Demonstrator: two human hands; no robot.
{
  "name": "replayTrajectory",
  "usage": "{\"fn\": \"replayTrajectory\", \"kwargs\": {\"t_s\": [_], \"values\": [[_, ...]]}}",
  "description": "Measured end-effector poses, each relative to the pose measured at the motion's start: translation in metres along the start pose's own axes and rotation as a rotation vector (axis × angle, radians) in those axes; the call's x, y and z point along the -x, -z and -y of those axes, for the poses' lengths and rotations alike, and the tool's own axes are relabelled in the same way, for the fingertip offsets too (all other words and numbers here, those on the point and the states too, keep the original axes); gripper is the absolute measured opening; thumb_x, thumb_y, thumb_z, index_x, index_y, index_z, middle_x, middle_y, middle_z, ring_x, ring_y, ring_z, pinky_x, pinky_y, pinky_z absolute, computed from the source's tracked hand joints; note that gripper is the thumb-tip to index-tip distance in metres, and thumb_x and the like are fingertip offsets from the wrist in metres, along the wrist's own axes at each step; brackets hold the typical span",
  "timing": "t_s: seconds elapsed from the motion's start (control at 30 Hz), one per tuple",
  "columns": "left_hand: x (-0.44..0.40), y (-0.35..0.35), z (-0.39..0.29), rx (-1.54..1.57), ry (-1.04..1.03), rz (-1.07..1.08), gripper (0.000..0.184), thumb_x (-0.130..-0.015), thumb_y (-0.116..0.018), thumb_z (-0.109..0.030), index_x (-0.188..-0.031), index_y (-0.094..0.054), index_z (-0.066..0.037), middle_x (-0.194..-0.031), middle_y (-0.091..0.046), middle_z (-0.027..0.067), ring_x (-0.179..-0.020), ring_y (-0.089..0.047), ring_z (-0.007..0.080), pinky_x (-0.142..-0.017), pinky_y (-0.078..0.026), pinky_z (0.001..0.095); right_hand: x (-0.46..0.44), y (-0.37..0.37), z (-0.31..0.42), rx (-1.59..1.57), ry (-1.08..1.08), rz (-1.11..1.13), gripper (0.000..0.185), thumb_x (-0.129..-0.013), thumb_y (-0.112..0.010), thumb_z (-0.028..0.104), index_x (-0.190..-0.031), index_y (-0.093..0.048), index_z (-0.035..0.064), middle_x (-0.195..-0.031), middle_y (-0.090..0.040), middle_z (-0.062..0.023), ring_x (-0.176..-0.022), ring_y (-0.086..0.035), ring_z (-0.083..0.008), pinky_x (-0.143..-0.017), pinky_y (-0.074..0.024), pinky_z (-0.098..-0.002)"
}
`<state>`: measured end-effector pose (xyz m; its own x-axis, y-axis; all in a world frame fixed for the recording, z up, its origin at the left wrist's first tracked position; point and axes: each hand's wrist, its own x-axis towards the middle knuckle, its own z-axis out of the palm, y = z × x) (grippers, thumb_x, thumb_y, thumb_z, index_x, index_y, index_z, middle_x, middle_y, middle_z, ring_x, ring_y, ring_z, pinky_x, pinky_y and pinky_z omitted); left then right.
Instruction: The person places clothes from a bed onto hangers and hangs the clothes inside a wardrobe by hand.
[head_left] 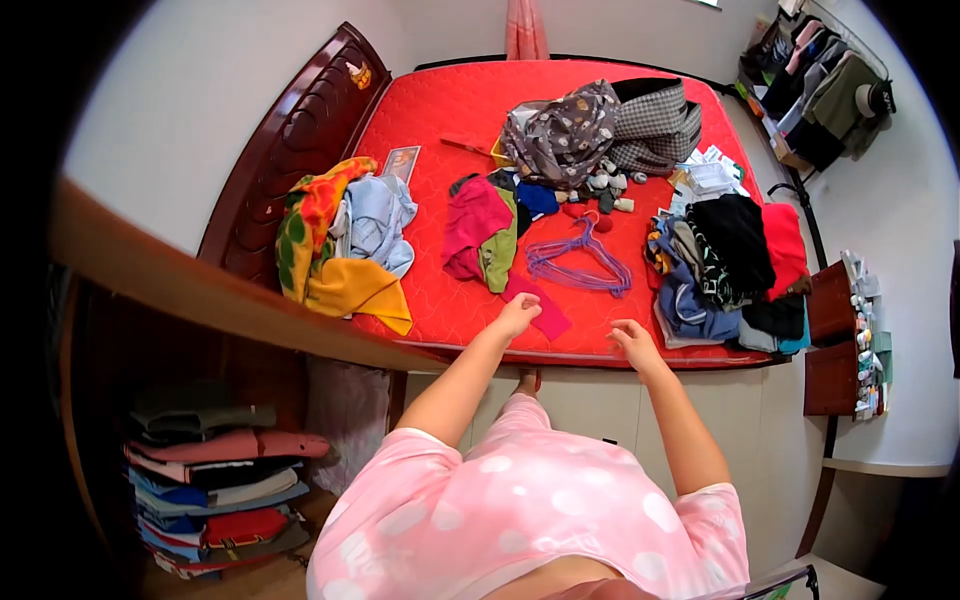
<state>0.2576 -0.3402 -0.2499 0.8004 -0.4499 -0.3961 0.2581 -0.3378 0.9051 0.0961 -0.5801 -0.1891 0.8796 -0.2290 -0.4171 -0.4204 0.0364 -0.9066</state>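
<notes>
My left hand [517, 314] is at the front edge of the bed, over the left side of a flat, folded magenta cloth [548, 319]. Its fingers stretch forward, and no lifted fabric shows in them; whether they touch the cloth is hard to make out. To the right, my right hand [632, 345] hovers at the mattress edge with fingers apart and slightly bent, holding nothing. Just beyond both hands lie several purple hangers [580, 262] in a stack. A loose pile with a magenta garment [478, 222] and a green garment [497, 250] sits beyond my left hand.
The red mattress [430, 110] also bears a yellow-orange cloth [355, 290], light blue clothing [380, 225], a patterned grey bundle [565, 135], rolled socks [608, 183] and a dark clothes pile [730, 250]. Folded clothes [215, 490] are stacked in the wardrobe at left. A drawer unit [832, 340] stands right.
</notes>
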Motion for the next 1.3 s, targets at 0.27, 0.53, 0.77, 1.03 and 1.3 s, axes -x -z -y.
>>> {"fn": "replayTrajectory", "kwargs": {"t_s": [0.27,0.53,0.77,1.03,1.3], "values": [[-0.173,0.062,0.074,-0.122,0.049,-0.235,0.041,-0.083,-0.062,-0.02,-0.119,-0.05,-0.006,-0.118,-0.057,0.0145,-0.107,-0.055,0.029,-0.093,-0.044,0.0364,-0.13,-0.026,0.009,-0.038,-0.217,0.027,0.023,-0.093,-0.05,0.016,-0.112,-0.052,0.0028,-0.095,-0.063,-0.0082,-0.073,-0.06,-0.0141,-0.063,-0.0458,-0.0257],[-0.287,0.137,0.074,-0.685,0.283,-0.125,0.04,-0.081,-0.062,-0.027,-0.119,-0.056,-0.017,-0.132,-0.046,0.0098,-0.123,-0.04,0.0299,-0.1,-0.037,0.0425,-0.251,-0.067,0.033,-0.02,-0.37,0.063,0.023,-0.094,-0.049,0.016,-0.111,-0.053,0.0029,-0.096,-0.063,-0.0081,-0.075,-0.059,-0.0133,-0.065,-0.0471,-0.0262],[-0.364,0.153,0.108,-0.881,0.262,-0.008,0.044,-0.079,-0.061,-0.025,-0.122,-0.056,-0.021,-0.15,-0.018,0.0065,-0.135,-0.021,0.032,-0.104,-0.032,0.0481,-0.283,-0.065,0.001,0.033,-0.49,0.001,0.022,-0.093,-0.05,0.015,-0.111,-0.053,0.0036,-0.098,-0.062,-0.0077,-0.081,-0.059,-0.0145,-0.07,-0.0467,-0.0272],[-0.403,0.16,0.153,-0.655,0.169,-0.264,0.037,-0.082,-0.06,-0.017,-0.119,-0.056,-0.009,-0.136,-0.044,0.0089,-0.122,-0.044,0.0258,-0.097,-0.04,0.0385,-0.302,-0.06,0.013,0.055,-0.571,-0.017,0.022,-0.093,-0.051,0.016,-0.111,-0.053,0.0038,-0.097,-0.063,-0.0074,-0.081,-0.059,-0.0141,-0.07,-0.0472,-0.0273],[-0.35,0.152,0.022,0.531,0.12,-0.442,0.036,-0.089,-0.06,-0.014,-0.119,-0.046,-0.001,-0.108,-0.057,0.0096,-0.099,-0.054,0.0136,-0.085,-0.044,0.0253,-0.348,-0.094,0.054,-0.195,-0.568,0.063,0.031,-0.094,-0.05,0.024,-0.118,-0.049,0.0037,-0.101,-0.062,-0.0091,-0.079,-0.06,-0.0171,-0.074,-0.0498,-0.031]]}}
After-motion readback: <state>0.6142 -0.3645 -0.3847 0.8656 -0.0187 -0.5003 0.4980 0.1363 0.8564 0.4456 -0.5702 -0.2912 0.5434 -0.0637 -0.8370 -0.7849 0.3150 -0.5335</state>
